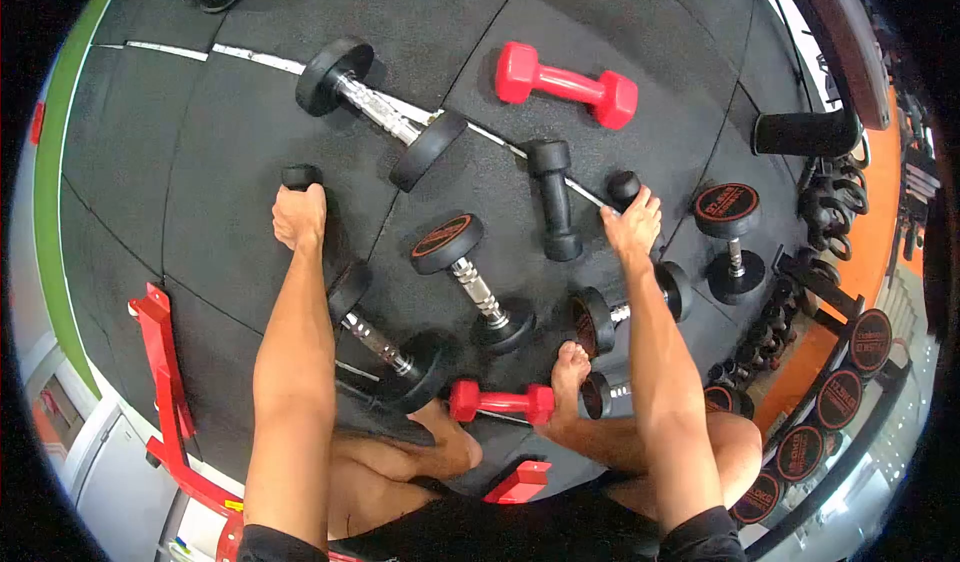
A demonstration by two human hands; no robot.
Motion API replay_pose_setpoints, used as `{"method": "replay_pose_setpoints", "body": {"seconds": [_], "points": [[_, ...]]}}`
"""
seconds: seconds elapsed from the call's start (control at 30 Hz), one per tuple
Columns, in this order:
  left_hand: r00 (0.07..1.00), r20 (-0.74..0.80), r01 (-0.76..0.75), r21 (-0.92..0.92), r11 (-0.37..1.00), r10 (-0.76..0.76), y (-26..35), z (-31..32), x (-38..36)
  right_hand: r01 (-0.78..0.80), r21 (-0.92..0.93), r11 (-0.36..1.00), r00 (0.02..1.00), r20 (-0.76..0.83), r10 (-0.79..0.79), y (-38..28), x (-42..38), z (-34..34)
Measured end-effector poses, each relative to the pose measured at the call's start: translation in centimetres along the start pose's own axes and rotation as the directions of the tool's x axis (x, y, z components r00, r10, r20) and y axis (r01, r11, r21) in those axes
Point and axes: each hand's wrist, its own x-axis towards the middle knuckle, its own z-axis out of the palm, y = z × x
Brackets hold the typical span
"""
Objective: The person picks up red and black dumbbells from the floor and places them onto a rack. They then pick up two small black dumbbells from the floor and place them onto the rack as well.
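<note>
My left hand (pixel 298 216) is closed around a small black dumbbell (pixel 301 175); only its far end shows beyond the fist. On the other side, my right hand (pixel 634 226) grips another small black dumbbell (pixel 623 186), its far end showing between thumb and fingers. Between the hands a matching black dumbbell (pixel 554 200) lies on the mat. A chrome-handled dumbbell (pixel 380 110) rests beyond my left hand. Farther out lies a red dumbbell (pixel 567 84). A chrome-handled dumbbell with an orange-ringed end (pixel 447 242) stands nearer my body.
Black rubber mats (pixel 440 22) cover the floor. A second red dumbbell (pixel 501 402) lies by my feet, with more chrome-handled dumbbells (pixel 375 342) around. At right are a dumbbell rack (pixel 838 398) and an upright dumbbell (pixel 735 245). A red metal frame (pixel 168 362) stands at left.
</note>
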Motion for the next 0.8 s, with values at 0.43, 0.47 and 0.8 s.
{"method": "replay_pose_setpoints", "body": {"seconds": [0.43,0.47,0.8], "points": [[0.999,-0.043,0.023,-0.012,1.000,-0.023,-0.2,0.4,0.2,0.123,0.101,0.987,0.992,-0.021,-0.122,2.4,2.2,1.3],[0.998,-0.058,0.020,-0.013,1.000,-0.021,-0.2,0.4,0.2,0.069,0.148,0.987,0.997,0.009,-0.071,2.2,2.2,1.8],[1.000,-0.015,-0.027,-0.044,0.999,0.026,-1.3,0.1,1.2,-0.083,0.466,0.881,0.988,0.151,0.013,-0.5,-1.3,-5.3]]}}
